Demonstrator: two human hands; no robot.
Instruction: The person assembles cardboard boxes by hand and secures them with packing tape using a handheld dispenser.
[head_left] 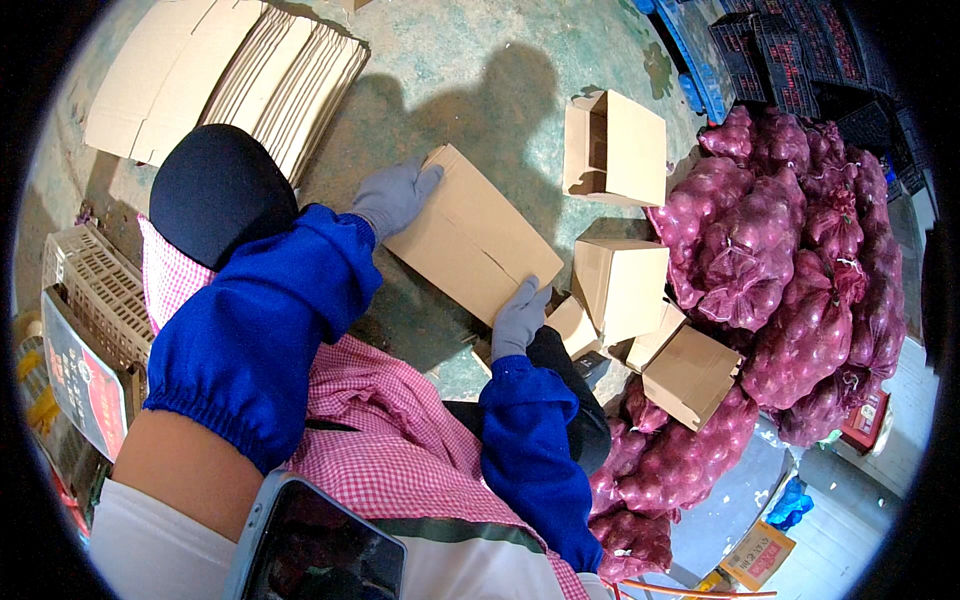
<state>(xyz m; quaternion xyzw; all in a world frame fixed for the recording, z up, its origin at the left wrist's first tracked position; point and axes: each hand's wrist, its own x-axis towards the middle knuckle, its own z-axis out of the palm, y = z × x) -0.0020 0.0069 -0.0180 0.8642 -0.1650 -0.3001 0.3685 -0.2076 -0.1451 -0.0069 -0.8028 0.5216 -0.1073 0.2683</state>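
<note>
Between my two grey-gloved hands is a brown cardboard box (470, 225), held slanted over the floor. Its broad face shows with a seam running along it; how deep it is, I cannot tell. My left hand (395, 197) grips the upper left end, thumb on the face and the other fingers mostly behind. At the lower right end, my right hand (521, 317) is closed on the edge, some fingers hidden beneath. Just right of it stand more cardboard boxes, among them a pale one (622, 290) and a browner one (690, 375).
A stack of flattened cardboard (300, 85) lies at the far left. Another open box (630, 145) sits far right of centre. Purple mesh bags of onions (750, 240) pile up on the right, below black crates (790, 55). A beige plastic crate (105, 275) is at the left.
</note>
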